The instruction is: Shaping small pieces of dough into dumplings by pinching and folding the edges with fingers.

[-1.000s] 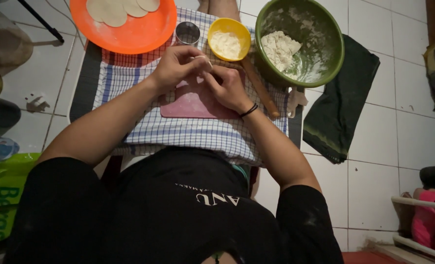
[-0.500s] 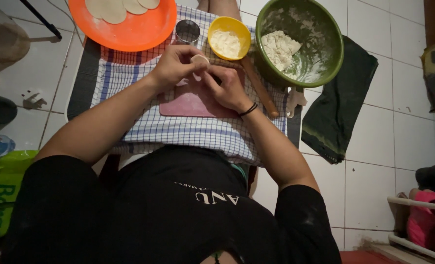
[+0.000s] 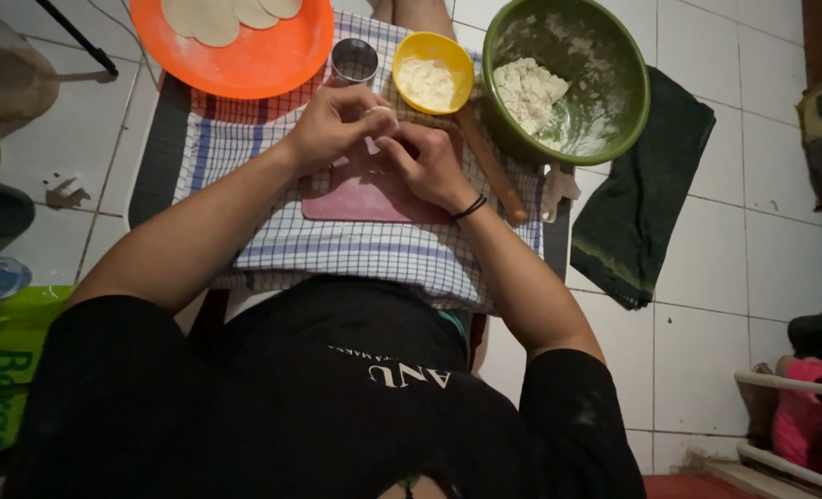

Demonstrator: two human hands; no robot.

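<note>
One small pale dough piece (image 3: 375,112) between both hands.

Single head-worn view, looking steeply down — close over the lap, checked cloth (image 3: 337,249), tiled floor (image 3: 707,268).

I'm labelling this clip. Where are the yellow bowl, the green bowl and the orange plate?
yellow bowl (image 3: 409,54), head view, on its left rim.
green bowl (image 3: 614,65), head view, on its floured inner wall.
orange plate (image 3: 272,60), head view, on its bare surface.

small pale dough piece (image 3: 374,113) pinched between both hands' fingertips, above pink board (image 3: 360,196).
</note>
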